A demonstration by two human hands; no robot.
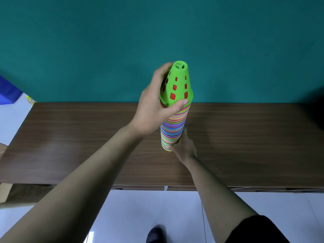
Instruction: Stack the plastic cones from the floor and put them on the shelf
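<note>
The cone stack (173, 127) is upright over the middle of the shelf (245, 137) — wall (105, 41) behind, floor (149, 207) in front, a shoe (155, 235) on it.

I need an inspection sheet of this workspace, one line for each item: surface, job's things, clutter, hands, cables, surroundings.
Surface: brown wooden shelf.
Job's things: stack of cones in many colours, roughly upright; green cone on top, red showing through its holes. Whether the base touches the shelf cannot be told.
Clutter: small yellowish thing at far left, too blurred to name.
Hands: left hand grips the green cone; right hand holds the stack's bottom.
Cables: nothing seen.
Surroundings: teal wall, white floor, blue object, dark shoe.
</note>
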